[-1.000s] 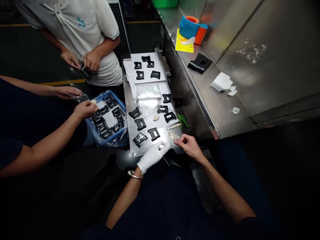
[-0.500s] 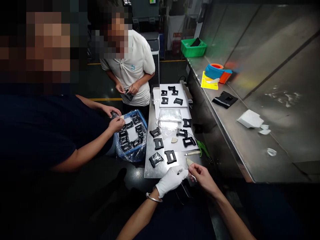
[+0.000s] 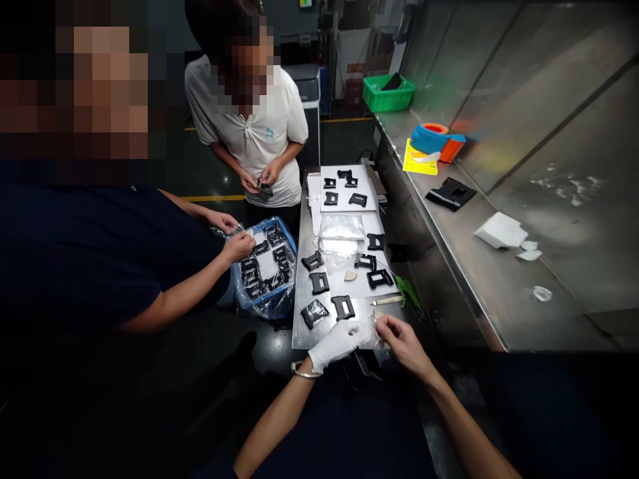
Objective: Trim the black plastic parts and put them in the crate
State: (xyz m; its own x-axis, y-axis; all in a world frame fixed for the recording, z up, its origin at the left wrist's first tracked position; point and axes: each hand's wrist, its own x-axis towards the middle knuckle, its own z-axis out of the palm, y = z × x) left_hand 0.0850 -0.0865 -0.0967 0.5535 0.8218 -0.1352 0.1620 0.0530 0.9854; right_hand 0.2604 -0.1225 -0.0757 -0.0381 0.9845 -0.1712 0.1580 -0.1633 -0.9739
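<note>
My left hand [image 3: 337, 344], in a white glove, is closed at the near end of the metal table [image 3: 299, 336]; its fingers hide most of what they grip. Bare and pinched, my right hand [image 3: 403, 344] holds a beige wedge-shaped piece [image 3: 379, 315]. What looks like clear plastic film [image 3: 372, 332] spans the gap between both hands. Below the left fingers shows a dark thing [image 3: 367, 366], too unclear to name. Just beyond lie a black plastic frame [image 3: 343, 307] and a black part in a clear bag [image 3: 314, 313]. Another beige wedge [image 3: 351, 275] rests farther up.
A white-handled craft knife [image 3: 387, 301] and green-handled cutters [image 3: 409, 295] lie at the table's right edge. Clear bags [image 3: 342, 227] and several black frames lie beyond. Two co-workers stand left and ahead, by a lined blue crate [image 3: 291, 243]. A steel ledge [image 3: 479, 279] runs along the right.
My hands have drawn slightly apart, the left moving a little leftward. The camera view has shifted slightly. The co-worker in white has lowered their hands' item a little and leaned in.
</note>
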